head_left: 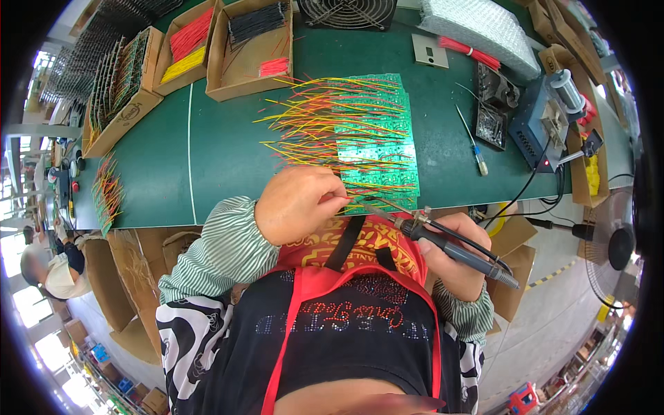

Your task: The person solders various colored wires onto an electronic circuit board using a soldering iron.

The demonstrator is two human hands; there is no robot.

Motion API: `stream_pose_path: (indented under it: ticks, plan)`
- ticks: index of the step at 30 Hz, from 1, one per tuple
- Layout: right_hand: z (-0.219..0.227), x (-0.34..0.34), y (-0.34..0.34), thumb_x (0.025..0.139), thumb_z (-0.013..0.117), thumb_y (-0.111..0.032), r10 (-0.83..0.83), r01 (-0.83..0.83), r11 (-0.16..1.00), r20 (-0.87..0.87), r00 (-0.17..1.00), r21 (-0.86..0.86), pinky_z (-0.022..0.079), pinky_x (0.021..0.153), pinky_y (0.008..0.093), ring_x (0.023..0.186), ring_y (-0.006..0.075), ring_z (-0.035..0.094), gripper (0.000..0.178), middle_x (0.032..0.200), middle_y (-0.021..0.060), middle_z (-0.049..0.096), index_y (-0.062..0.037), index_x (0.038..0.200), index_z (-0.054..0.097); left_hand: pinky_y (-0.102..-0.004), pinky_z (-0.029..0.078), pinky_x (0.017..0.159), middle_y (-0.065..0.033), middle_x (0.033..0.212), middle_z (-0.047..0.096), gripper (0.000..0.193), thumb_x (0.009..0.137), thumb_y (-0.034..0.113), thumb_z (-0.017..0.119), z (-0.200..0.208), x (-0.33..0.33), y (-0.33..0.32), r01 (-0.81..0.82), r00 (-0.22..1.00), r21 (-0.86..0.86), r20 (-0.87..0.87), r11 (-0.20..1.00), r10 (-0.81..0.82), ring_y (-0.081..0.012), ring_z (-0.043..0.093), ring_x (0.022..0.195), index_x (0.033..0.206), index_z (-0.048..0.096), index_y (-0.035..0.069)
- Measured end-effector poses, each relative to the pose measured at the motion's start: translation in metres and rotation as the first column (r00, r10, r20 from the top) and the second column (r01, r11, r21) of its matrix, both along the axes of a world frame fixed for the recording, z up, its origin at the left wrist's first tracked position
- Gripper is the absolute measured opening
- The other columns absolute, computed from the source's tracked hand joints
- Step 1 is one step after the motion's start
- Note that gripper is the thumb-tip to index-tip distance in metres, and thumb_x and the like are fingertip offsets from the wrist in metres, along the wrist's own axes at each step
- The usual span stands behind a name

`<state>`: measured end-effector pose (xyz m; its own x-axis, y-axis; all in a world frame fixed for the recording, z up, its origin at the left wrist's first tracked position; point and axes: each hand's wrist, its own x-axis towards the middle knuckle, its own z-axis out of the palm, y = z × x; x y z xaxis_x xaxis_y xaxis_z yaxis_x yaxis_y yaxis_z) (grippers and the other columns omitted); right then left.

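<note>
Green circuit boards (377, 149) lie side by side near the front edge of the bench, with rows of red and yellow wires (304, 114) sticking out to their left. My left hand (301, 204) is over the nearest board's left side, its thumb and forefinger pinched on a red wire. From the right, my right hand (460, 256) grips a soldering iron (460, 252) with a metal feed tube clamped along it. The iron's tip points left and reaches the nearest board, close to my left fingertips. Whether the tip touches a joint is too small to tell.
Cardboard trays hold red, yellow and black wires (257, 24) at the back left, beside a box of boards (121, 97). A screwdriver (477, 152), a blue soldering station (543, 124) and a solder spool (567, 90) stand right. A fan (615, 245) is beyond the bench.
</note>
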<state>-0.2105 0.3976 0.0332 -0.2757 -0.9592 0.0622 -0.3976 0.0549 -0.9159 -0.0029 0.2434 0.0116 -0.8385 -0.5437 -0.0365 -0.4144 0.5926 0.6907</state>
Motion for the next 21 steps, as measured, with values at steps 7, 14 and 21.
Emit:
stream_pose_path:
  ticks: [7, 14, 21]
  plan:
    - [-0.0004, 0.0017, -0.0024, 0.068, 0.07, -0.007, 0.018, -0.018, 1.0, 0.011, 1.0, 0.001, 0.046, 0.055, 0.0236, 0.057, 0.011, 0.058, 0.016, 0.067, 0.0047, 0.062, -0.0011, 0.08, 0.061, -0.037, 0.045, 0.059, -0.0097, 0.074, 0.06, 0.012, 0.079, 0.015, 0.063, -0.0004, 0.0003, 0.0008, -0.005, 1.0, 0.011, 0.015, 1.0, 0.005, -0.027, 0.059, 0.07, 0.077, 0.062, 0.004]
    - [0.0032, -0.0021, 0.0007, 0.068, 0.071, -0.008, 0.005, -0.005, 1.0, -0.012, 1.0, 0.0, 0.046, 0.055, 0.0236, 0.057, 0.0109, 0.059, 0.018, 0.067, 0.0052, 0.062, -0.0012, 0.08, 0.061, -0.037, 0.045, 0.06, -0.0096, 0.074, 0.061, 0.012, 0.079, 0.016, 0.064, 0.0026, -0.0013, -0.0001, -0.002, 0.999, 0.016, 0.036, 1.0, 0.001, -0.0268, 0.059, 0.07, 0.077, 0.062, 0.004]
    - [0.003, -0.0062, 0.0067, 0.067, 0.071, -0.008, -0.066, 0.065, 0.998, -0.037, 0.997, -0.012, 0.045, 0.053, 0.0236, 0.055, 0.0098, 0.056, 0.018, 0.065, 0.0046, 0.061, -0.0012, 0.08, 0.061, -0.0367, 0.045, 0.061, -0.0091, 0.075, 0.06, 0.012, 0.078, 0.016, 0.064, 0.0057, -0.001, 0.0048, -0.024, 0.999, -0.084, 0.033, 0.996, 0.027, -0.0263, 0.059, 0.07, 0.076, 0.062, 0.004]
